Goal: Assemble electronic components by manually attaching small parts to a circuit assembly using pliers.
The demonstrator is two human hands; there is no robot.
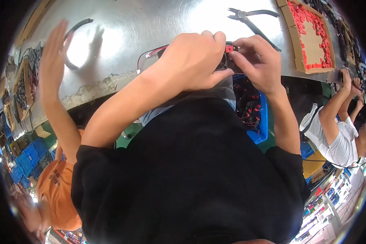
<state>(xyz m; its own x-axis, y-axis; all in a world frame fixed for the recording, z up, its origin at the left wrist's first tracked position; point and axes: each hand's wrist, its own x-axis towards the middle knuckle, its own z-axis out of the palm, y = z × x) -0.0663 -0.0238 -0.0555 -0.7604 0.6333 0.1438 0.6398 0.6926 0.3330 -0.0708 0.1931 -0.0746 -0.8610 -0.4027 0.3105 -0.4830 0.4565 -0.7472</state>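
My left hand (201,59) is closed around a black part (222,62) at the table's near edge; its fingers cover most of it. From the part's left side run thin red and black wires (150,53) ending in a small white connector. A small red piece (230,49) sits at the part's upper right corner. My right hand (259,61) pinches this corner, thumb and forefinger at the red piece. Whether the red piece is fixed to the black part I cannot tell.
Cutting pliers (243,15) lie beyond my hands, near a cardboard tray (297,53) of red pieces. A black curved-handled tool (80,25) lies left, by a co-worker's blurred hand (53,61). Below the edge stands a blue bin (263,122) of black and red parts.
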